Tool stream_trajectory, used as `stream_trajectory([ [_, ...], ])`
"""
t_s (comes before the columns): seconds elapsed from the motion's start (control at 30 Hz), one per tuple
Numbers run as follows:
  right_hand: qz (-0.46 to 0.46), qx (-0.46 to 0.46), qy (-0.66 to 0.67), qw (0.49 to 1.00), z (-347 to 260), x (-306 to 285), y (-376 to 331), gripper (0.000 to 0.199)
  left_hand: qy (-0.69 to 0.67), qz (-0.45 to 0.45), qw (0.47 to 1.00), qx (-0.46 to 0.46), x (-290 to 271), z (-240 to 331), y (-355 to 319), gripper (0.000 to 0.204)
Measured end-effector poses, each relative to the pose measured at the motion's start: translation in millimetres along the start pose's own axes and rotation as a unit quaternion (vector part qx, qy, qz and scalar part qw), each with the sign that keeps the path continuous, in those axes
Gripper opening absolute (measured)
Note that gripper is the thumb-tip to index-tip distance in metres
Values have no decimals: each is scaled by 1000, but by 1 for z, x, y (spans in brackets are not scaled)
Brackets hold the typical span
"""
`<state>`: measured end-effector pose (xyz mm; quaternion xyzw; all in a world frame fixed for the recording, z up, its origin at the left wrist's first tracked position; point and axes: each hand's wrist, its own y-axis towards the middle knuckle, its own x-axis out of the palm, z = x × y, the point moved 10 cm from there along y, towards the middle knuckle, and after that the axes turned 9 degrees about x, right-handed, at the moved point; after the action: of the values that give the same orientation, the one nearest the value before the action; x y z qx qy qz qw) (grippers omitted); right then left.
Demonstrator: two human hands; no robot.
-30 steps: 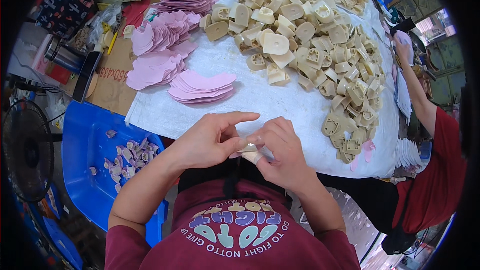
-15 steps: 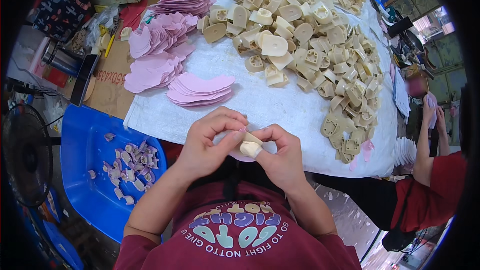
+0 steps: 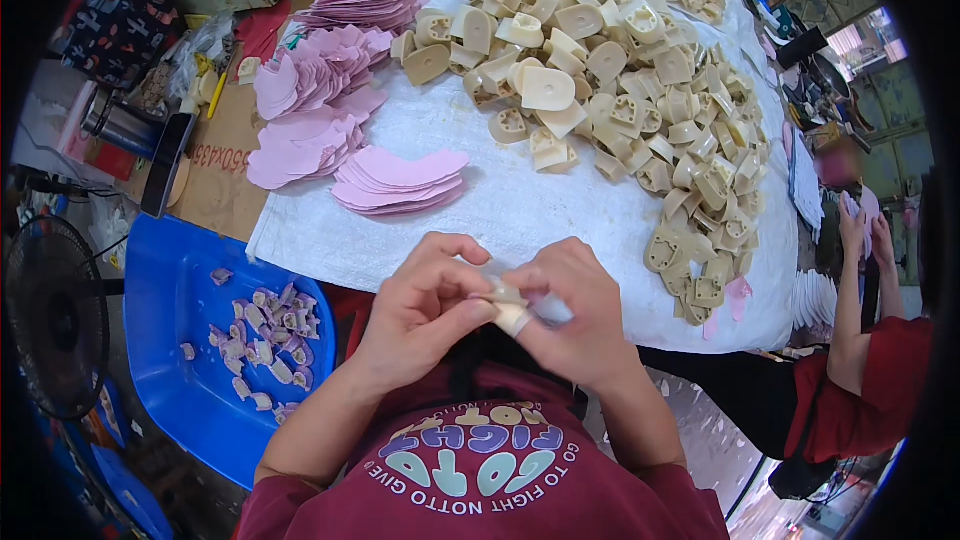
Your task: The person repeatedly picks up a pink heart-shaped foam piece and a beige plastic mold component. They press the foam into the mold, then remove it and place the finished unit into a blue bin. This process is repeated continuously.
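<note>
Right now we have a small beige block [image 3: 512,318] pinched between both hands, held close to our chest just below the near edge of the desk [image 3: 520,205]. Our left hand [image 3: 420,315] closes its thumb and forefinger on the block from the left, while our right hand [image 3: 570,325] wraps over it from the right and above, so each grip is narrow and shut on the same piece. The block sits squarely between the two grips, no nearer one than the other; most of it is hidden by our fingers, so we cannot tell how its long axis lies. A stack of pink insoles [image 3: 400,180] lies on the desk straight ahead of our hands, and the heap of beige blocks [image 3: 620,100] spreads farther off to the right. Compared with half a second ago, our hands sit a little lower and closer together, and the block shows less between them.
</note>
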<state>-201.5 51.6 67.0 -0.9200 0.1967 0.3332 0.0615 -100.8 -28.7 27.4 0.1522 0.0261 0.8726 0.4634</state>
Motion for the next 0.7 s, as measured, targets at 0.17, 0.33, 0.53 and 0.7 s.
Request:
stream_trajectory([
  [0.17, 187, -79, 61, 977, -20, -38, -18, 70, 13, 20, 982, 186, -9, 34, -5, 19],
  [0.33, 31, 120, 506, 854, 43, 10, -24, 60, 126, -35, 950, 283, 16, 57, -7, 22],
  [0.53, -29, 101, 595, 797, 39, 12, -30, 28, 255, -78, 915, 302, 22, 68, -7, 25],
  [0.7, 26, 123, 504, 855, 27, 6, -30, 28, 331, -67, 881, 332, 32, 69, -3, 23],
])
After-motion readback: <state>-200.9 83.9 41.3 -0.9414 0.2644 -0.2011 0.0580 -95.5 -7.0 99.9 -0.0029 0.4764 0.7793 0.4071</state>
